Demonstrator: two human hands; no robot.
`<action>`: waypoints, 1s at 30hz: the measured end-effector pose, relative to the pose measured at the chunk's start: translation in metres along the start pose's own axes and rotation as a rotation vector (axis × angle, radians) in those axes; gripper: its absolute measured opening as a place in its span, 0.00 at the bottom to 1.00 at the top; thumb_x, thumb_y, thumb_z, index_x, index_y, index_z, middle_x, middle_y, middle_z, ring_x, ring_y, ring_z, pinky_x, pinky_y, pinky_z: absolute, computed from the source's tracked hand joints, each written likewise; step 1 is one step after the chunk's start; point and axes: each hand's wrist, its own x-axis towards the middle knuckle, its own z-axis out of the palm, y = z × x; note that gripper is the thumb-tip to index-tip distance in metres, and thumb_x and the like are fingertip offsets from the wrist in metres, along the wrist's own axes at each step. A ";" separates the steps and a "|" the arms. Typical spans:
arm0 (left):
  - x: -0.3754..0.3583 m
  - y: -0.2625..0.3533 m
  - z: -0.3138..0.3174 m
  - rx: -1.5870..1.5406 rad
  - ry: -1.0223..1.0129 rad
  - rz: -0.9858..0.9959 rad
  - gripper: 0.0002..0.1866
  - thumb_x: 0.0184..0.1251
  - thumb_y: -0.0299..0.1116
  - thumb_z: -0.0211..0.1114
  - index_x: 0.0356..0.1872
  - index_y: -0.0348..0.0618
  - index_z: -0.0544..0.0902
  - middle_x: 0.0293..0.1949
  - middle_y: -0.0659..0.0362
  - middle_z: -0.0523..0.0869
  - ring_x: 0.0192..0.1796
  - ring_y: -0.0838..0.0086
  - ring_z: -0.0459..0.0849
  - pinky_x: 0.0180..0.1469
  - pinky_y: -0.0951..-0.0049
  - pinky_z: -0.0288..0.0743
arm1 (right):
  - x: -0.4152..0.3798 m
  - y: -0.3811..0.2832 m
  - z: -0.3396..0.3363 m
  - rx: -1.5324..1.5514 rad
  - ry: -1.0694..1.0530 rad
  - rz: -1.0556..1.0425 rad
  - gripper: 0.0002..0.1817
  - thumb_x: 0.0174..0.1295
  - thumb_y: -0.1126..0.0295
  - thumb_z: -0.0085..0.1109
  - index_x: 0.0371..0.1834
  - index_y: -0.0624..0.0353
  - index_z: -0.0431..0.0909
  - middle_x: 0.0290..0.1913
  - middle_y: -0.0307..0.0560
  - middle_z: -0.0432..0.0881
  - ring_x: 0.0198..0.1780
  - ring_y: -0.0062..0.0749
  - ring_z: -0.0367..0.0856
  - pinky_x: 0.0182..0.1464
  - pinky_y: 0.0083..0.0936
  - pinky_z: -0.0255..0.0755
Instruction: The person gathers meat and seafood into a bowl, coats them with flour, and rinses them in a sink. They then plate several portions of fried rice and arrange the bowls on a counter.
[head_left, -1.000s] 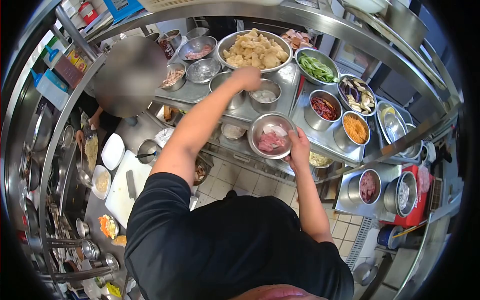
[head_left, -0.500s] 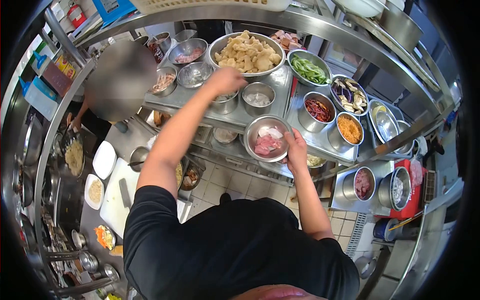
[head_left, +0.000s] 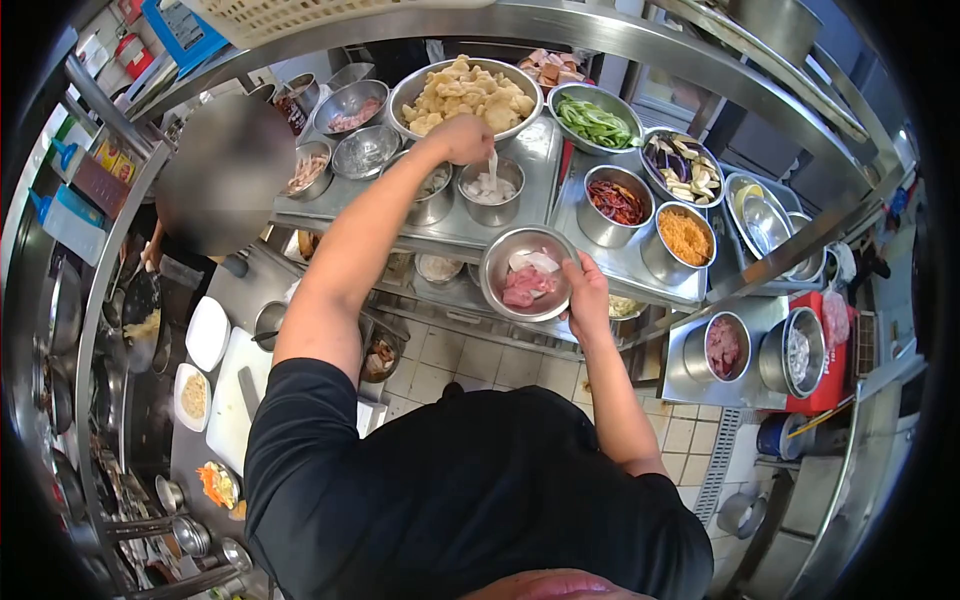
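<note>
My left hand (head_left: pixel 467 140) is above a small steel pot (head_left: pixel 491 211) of translucent white slices, fingers pinched on a limp white strip (head_left: pixel 493 165) that hangs down into the pot. My right hand (head_left: pixel 587 290) grips the right rim of a steel mixing bowl (head_left: pixel 497 293), held slightly tilted in front of the counter edge. Inside that bowl lie pink raw meat slices (head_left: pixel 526 287) and a few white pieces (head_left: pixel 537 260). Just behind my left hand stands a large bowl of pale yellow puffy pieces (head_left: pixel 468 97).
Green pepper strips (head_left: pixel 593 122), dried red chillies (head_left: pixel 617 202), shredded carrot (head_left: pixel 686 237) and eggplant (head_left: pixel 684 170) stand in containers to the right. At left, a cleaver (head_left: pixel 249 392) lies on a white cutting board (head_left: pixel 236 428); a co-worker holds a wok (head_left: pixel 141 310). A steel rail (head_left: pixel 400 32) spans overhead.
My left hand has shifted right over the pot, and a white strip now hangs from its fingers. The mixing bowl stays in my right hand. The co-worker's wok has tilted.
</note>
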 end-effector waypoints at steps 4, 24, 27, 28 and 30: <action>-0.015 0.022 -0.047 -0.069 0.143 -0.060 0.10 0.60 0.39 0.66 0.36 0.45 0.85 0.29 0.53 0.86 0.32 0.65 0.83 0.38 0.66 0.75 | 0.009 -0.003 0.002 0.018 -0.025 0.001 0.14 0.71 0.69 0.51 0.56 0.60 0.75 0.29 0.37 0.82 0.15 0.14 0.74 0.09 0.14 0.59; -0.065 0.070 -0.049 -0.543 -0.215 -0.017 0.09 0.60 0.29 0.68 0.40 0.37 0.85 0.32 0.60 0.87 0.31 0.82 0.84 0.35 0.76 0.78 | 0.039 0.017 0.026 0.066 -0.122 0.033 0.13 0.71 0.69 0.51 0.54 0.61 0.75 0.34 0.39 0.83 0.23 0.17 0.78 0.18 0.15 0.69; -0.029 0.044 -0.017 -0.297 -0.185 -0.151 0.14 0.61 0.37 0.67 0.42 0.37 0.86 0.36 0.54 0.89 0.36 0.67 0.87 0.42 0.67 0.80 | 0.038 0.020 0.020 0.079 -0.142 0.052 0.12 0.71 0.71 0.52 0.55 0.61 0.75 0.37 0.40 0.84 0.26 0.17 0.80 0.23 0.16 0.74; -0.016 0.043 -0.002 -0.079 -0.211 -0.126 0.16 0.62 0.40 0.66 0.43 0.37 0.86 0.38 0.52 0.89 0.37 0.63 0.88 0.43 0.64 0.80 | 0.036 0.020 0.019 0.082 -0.143 0.059 0.12 0.71 0.71 0.52 0.54 0.61 0.76 0.37 0.40 0.84 0.26 0.17 0.80 0.23 0.16 0.74; -0.004 0.044 0.034 0.153 -0.190 -0.195 0.20 0.62 0.44 0.64 0.44 0.37 0.86 0.42 0.48 0.88 0.42 0.55 0.87 0.48 0.60 0.80 | 0.033 0.019 0.023 0.070 -0.107 0.037 0.12 0.71 0.69 0.51 0.54 0.60 0.76 0.31 0.37 0.81 0.18 0.15 0.74 0.13 0.14 0.63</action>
